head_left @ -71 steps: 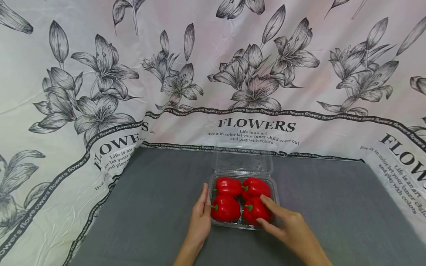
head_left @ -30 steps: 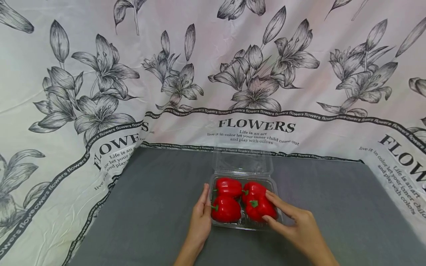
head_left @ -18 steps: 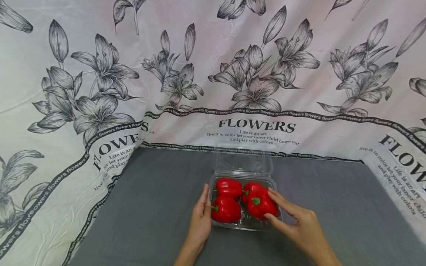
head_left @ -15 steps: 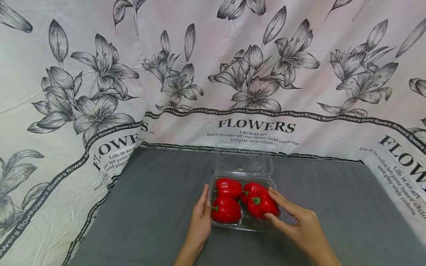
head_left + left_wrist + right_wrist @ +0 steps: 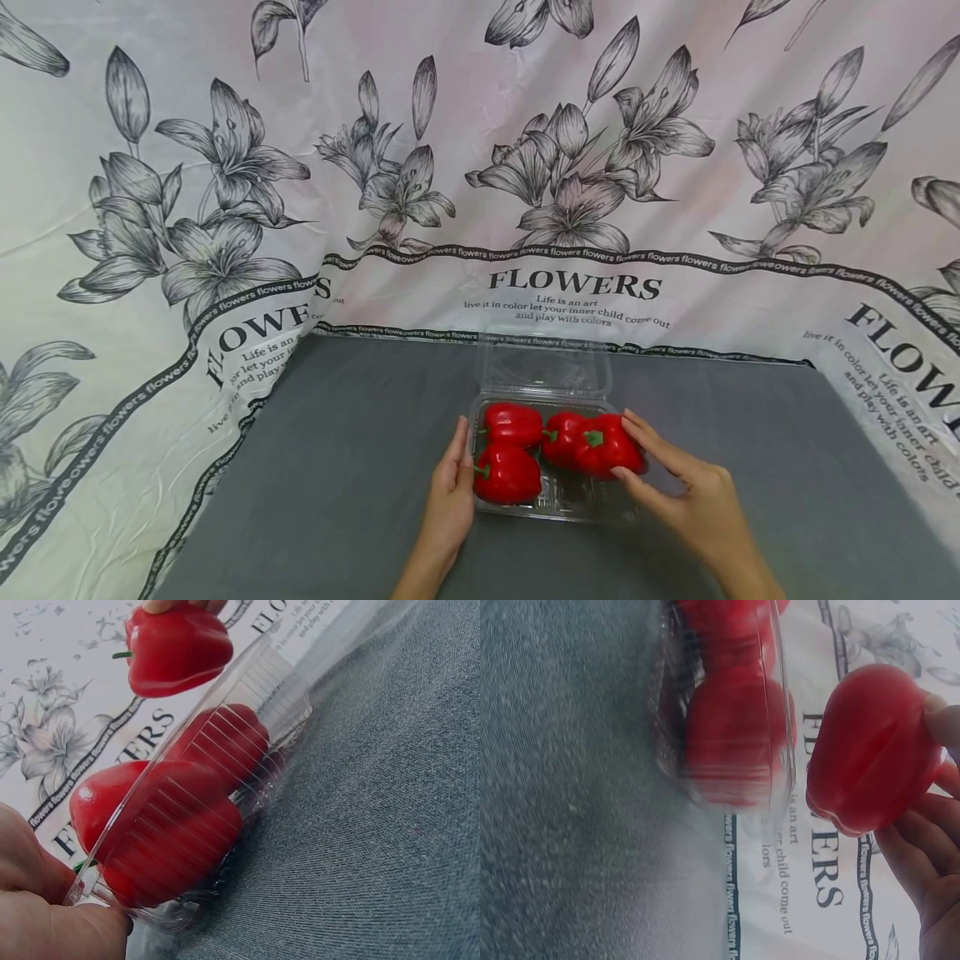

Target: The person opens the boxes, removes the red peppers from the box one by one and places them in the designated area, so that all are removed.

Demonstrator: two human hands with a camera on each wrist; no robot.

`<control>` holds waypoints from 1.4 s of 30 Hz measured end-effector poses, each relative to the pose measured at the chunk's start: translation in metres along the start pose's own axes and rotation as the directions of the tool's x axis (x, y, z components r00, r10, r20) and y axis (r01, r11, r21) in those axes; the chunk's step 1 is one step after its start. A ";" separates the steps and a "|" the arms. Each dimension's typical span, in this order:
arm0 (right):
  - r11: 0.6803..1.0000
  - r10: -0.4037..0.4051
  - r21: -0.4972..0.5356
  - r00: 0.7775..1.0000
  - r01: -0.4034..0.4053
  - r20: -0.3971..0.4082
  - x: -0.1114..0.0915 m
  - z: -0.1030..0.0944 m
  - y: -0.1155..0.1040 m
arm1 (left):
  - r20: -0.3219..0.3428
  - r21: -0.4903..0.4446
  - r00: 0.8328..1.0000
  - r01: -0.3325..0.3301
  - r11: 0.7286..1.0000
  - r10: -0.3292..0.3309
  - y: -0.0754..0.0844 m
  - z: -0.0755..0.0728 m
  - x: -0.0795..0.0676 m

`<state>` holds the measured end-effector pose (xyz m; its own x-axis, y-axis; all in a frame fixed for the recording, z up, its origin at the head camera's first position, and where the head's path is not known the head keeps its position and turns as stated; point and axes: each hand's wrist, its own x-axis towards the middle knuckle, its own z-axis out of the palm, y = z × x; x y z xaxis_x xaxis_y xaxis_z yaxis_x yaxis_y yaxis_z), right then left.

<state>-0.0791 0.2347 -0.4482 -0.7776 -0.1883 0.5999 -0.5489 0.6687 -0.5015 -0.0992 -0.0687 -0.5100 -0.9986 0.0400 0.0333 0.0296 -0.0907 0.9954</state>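
A clear plastic clamshell container (image 5: 558,502) sits on the grey tabletop with its lid (image 5: 543,371) tipped back. Three red bell peppers lie inside: one back left (image 5: 513,424), one front left (image 5: 507,473), one back right (image 5: 558,439). My left hand (image 5: 451,492) pinches the container's left rim; the left wrist view shows thumb and finger on that rim (image 5: 112,825). Raised above the container's right side, another red bell pepper (image 5: 611,447) is gripped between the thumb and fingers of my right hand (image 5: 693,492). In the right wrist view this bell pepper (image 5: 877,750) hangs clear of the rim.
A white cloth (image 5: 420,292) printed with flowers and lettering hangs behind and along both sides. Its lower edge meets the grey tabletop (image 5: 360,450), which spreads left and right of the container.
My right hand has lifted the front-right bell pepper out of its spot and carried it up and to the right. My left hand stays on the container's left side.
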 end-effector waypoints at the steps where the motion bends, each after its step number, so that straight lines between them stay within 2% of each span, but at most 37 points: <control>1: 1.000 -0.003 -0.003 1.000 0.003 -0.004 0.000 -0.001 0.001 | -0.001 -0.002 1.000 -0.002 1.000 0.002 0.000 0.000 0.000; 8: 0.999 0.019 -0.028 1.000 -0.019 -0.011 0.000 -0.005 0.004 | 0.005 -0.014 1.000 0.026 1.000 -0.026 0.002 0.000 0.001; 26: 0.996 -0.024 -0.085 0.999 0.021 -0.044 0.007 -0.016 0.017 | 0.019 -0.033 0.999 0.030 0.999 -0.029 0.001 0.000 0.001; 42: 0.995 -0.028 -0.100 0.999 0.024 -0.046 0.012 -0.018 0.025 | 0.034 -0.016 0.999 0.036 0.999 -0.036 0.005 -0.003 -0.002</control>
<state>-0.0972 0.2624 -0.4422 -0.7467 -0.1738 0.6421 -0.5338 0.7325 -0.4225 -0.0973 -0.0717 -0.5057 -0.9971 0.0766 0.0009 -0.0071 -0.1047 0.9945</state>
